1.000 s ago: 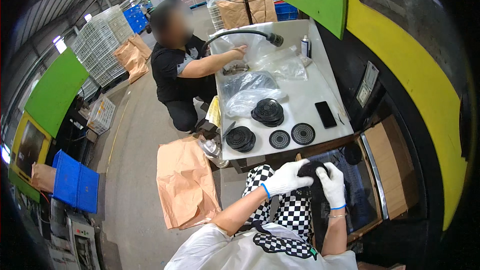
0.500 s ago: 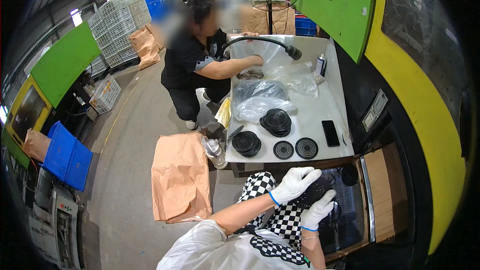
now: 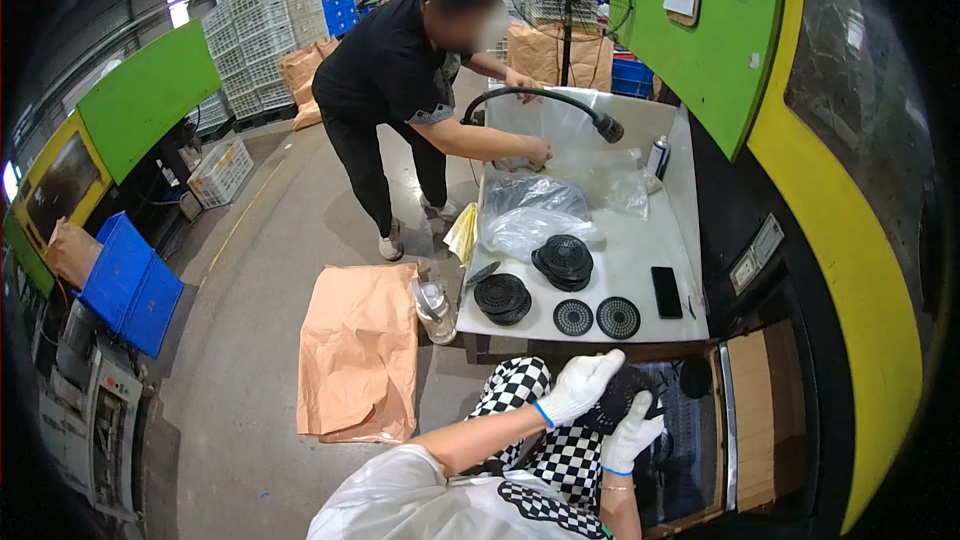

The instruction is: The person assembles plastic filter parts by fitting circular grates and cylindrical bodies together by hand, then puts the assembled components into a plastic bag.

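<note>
White-gloved left hand (image 3: 580,387) and right hand (image 3: 632,434) both grip black round part (image 3: 622,395) | lowered toward bin (image 3: 700,460) since earlier | surface (image 3: 640,270) discs untouched

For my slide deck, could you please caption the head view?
Gloved left hand and right hand hold a black part over a box; a co-worker bags at the table.

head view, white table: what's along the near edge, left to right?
Stack of black discs → flat disc → second flat disc → black phone. Both gloved hands are below the table, on a black part.
</note>
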`<state>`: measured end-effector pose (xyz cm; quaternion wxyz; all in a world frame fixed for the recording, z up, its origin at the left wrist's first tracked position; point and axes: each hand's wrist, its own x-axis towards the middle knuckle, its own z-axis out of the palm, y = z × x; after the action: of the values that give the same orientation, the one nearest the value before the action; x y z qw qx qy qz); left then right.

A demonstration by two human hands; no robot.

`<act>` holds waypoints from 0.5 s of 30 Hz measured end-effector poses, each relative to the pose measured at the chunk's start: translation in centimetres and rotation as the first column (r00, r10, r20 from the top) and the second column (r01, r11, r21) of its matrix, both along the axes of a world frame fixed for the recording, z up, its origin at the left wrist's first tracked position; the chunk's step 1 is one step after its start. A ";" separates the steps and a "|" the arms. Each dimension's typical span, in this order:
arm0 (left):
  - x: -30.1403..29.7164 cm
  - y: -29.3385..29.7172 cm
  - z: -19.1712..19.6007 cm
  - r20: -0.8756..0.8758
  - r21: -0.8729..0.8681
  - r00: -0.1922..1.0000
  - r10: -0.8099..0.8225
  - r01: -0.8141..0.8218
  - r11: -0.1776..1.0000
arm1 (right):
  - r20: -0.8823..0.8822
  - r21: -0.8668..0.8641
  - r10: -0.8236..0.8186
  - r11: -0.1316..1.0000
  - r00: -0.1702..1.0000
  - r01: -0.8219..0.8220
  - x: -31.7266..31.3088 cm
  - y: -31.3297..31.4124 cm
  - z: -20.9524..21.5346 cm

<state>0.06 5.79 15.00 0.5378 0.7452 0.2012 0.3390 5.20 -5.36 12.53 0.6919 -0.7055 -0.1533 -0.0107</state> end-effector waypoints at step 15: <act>-1.2 0.9 -1.1 0.067 -0.409 0.998 -0.021 0.047 0.911 | 0.003 -0.186 -0.200 0.963 0.980 0.197 -2.4 1.1 -1.4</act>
<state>-1.16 6.73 13.87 0.6939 0.6084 0.2382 0.3027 2.80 -4.30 11.12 0.6199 -0.7786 -0.0766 -0.0602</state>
